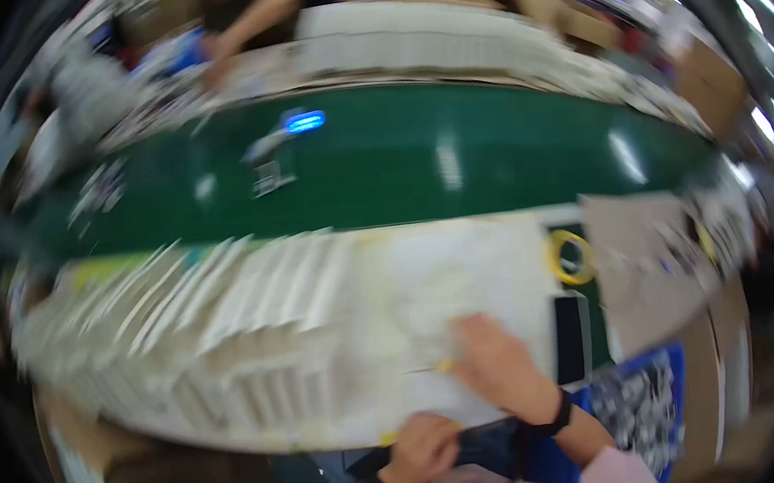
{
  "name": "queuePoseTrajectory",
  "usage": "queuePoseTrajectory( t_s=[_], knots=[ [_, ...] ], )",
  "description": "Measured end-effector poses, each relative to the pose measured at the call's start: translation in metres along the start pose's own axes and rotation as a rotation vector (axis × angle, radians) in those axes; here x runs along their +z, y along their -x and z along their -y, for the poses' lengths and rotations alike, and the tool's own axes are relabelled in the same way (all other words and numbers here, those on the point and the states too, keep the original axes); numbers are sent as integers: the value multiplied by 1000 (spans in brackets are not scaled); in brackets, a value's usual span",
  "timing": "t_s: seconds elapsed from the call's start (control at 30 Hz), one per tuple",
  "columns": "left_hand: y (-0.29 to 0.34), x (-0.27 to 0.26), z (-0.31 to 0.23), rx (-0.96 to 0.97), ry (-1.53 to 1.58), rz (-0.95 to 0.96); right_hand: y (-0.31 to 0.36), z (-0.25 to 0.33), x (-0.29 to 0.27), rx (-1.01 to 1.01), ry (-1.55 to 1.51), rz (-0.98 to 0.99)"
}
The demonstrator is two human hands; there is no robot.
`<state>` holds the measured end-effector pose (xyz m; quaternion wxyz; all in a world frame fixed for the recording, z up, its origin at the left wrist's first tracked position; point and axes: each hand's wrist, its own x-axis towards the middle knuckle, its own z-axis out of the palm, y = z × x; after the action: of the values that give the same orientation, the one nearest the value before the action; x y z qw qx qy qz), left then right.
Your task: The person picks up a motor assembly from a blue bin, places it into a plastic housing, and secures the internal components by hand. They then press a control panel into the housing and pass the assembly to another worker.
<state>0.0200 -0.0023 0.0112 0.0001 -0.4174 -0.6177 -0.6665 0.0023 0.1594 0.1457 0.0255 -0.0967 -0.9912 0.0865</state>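
Observation:
My left hand (423, 448) is at the near edge of the work table, its fingers curled closed; whatever is in them, if anything, is hidden. Over the pale sheet (464, 262) on the table, my right hand (496, 361) reaches forward and is smeared by motion. A small yellow thing (443, 365) shows beside its thumb, too blurred to name. Left of both hands stand rows of folded white paper pieces (267, 300), leaning and packed side by side.
A yellow tape roll (571, 257) and a dark phone-like slab (571, 339) lie to the right. Beside them is brown cardboard (635, 255). A blue crate (676, 391) of small pale parts stands below. Beyond runs a green conveyor belt (379, 158); another person's arm (245, 27) works across it.

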Motion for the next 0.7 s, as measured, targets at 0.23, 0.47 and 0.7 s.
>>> queuePoseTrajectory(
  t_s=[0.23,0.47,0.7],
  knots=[
    [33,-77,28,-39,-108,78,249,-3,97,911,-279,-418],
    [58,59,65,-358,247,803,300,13,191,1250,-215,-146],
    [54,155,70,-1058,265,772,327,34,171,1181,-42,-615]
  ],
)
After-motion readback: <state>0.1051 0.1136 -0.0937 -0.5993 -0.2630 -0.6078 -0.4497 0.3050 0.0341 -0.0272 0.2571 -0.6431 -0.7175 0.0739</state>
